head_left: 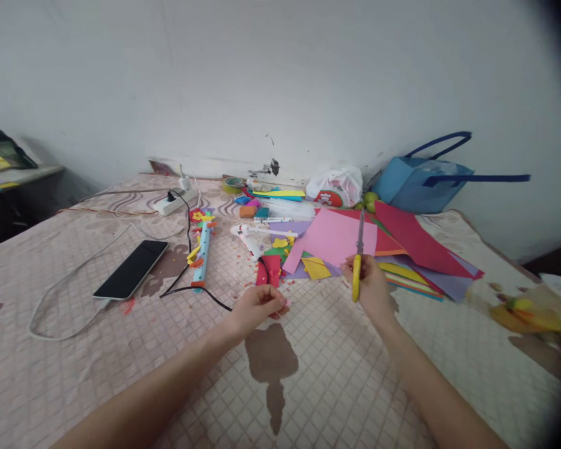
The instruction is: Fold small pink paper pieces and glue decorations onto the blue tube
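Observation:
My right hand grips a pair of yellow-handled scissors, blades pointing away toward the wall. My left hand is closed in a pinch, with a tiny pink piece showing at the fingertips. Just beyond my left hand lie a red paper piece and a white glue gun with a black cord. Sheets of coloured paper, a pink sheet on top, spread beyond my right hand. Left of the glue gun lies a light blue strip decorated with paper flowers.
A smartphone on a white cable lies to the left. Behind it is a power strip. Along the wall stand a white plastic bag and a blue bag. A blurred container with yellow items is at right.

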Demonstrator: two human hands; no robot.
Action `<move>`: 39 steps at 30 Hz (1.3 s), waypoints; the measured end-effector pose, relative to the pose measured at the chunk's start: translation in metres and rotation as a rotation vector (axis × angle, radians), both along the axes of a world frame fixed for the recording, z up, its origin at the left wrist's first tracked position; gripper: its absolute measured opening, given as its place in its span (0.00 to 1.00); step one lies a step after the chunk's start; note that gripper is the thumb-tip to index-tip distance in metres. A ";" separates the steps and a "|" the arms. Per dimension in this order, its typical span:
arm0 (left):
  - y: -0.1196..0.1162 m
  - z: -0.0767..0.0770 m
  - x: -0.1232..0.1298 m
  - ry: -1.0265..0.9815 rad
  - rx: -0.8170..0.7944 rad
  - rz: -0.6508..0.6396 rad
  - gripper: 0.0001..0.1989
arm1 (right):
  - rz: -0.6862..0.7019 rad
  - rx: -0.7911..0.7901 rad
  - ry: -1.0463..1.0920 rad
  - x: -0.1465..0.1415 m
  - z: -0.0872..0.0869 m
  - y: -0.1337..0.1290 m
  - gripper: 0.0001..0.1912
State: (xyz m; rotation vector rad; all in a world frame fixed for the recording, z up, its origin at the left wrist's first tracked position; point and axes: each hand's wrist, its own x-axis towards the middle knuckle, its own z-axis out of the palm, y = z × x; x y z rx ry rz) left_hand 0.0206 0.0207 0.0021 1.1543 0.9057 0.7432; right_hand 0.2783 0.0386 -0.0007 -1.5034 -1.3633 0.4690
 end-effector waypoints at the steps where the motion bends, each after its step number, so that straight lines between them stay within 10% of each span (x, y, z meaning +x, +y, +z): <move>1: 0.000 0.000 0.000 0.001 0.002 -0.002 0.17 | 0.005 0.013 0.033 -0.009 0.001 -0.007 0.15; 14: -0.007 -0.013 0.005 0.021 0.178 -0.131 0.12 | 0.494 -0.344 0.377 -0.079 0.007 -0.060 0.15; 39: -0.012 -0.013 0.009 -0.027 0.158 -0.032 0.11 | 0.378 -0.232 0.412 -0.087 0.006 -0.061 0.16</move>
